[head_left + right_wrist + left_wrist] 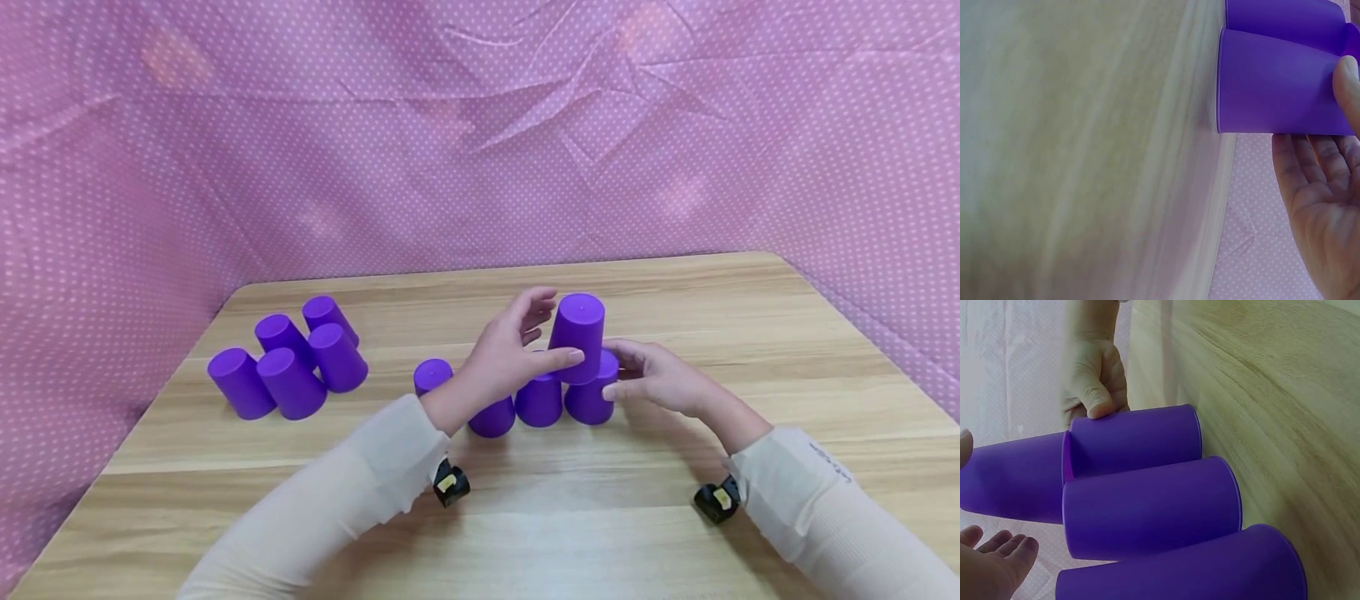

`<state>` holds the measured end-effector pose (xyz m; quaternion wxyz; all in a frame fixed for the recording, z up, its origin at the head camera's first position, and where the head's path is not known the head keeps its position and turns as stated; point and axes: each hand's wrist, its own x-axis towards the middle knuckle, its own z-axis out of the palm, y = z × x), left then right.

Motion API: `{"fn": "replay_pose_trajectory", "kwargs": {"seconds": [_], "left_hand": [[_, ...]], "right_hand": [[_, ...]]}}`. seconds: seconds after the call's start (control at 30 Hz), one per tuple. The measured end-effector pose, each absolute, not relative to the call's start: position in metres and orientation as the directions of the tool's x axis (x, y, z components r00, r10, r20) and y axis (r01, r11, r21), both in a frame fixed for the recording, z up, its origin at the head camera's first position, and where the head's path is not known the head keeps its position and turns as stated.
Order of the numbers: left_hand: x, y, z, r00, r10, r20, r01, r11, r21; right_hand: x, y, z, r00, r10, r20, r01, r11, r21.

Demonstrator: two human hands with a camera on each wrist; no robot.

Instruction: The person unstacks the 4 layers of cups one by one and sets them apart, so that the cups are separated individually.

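Several purple plastic cups stand upside down in a row at mid table. Another upturned purple cup (581, 337) sits on top, bridging the two right-hand cups of the row, its rim over their bases in the left wrist view. Around this upper cup is my left hand (498, 354), its thumb in front and its fingers spread apart from the wall. My right hand (663, 379) holds the row's rightmost cup (588, 404), thumb on the near side and fingers on the far side. In the right wrist view that same cup (1285, 87) shows between thumb and fingers.
At the left stands a separate group of several upturned purple cups (292, 385). The left forearm partly covers the row's left cups (432, 372). A pink dotted cloth (480, 167) hangs behind and beside the wooden table (570, 533). Small black cameras hang under both wrists.
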<state>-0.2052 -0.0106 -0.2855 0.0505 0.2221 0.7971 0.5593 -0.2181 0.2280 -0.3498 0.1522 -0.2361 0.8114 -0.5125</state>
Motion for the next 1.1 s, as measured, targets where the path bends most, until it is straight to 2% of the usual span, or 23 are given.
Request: {"fn": "replay_pose_trajectory", "kwargs": {"seconds": [0.6, 1.1], "left_hand": [[-0.207, -0.002, -0.293, -0.878, 0.437, 0.195, 0.328, 0.253, 0.91], [-0.209, 0.003, -0.301, -0.897, 0.412, 0.161, 0.3, 0.3, 0.906]], "right_hand": [[-0.218, 0.229, -0.351, -0.841, -0.541, -0.002, -0.225, 0.352, -0.908], [-0.218, 0.23, -0.35, -0.831, -0.556, 0.006, -0.233, 0.338, -0.912]]}}
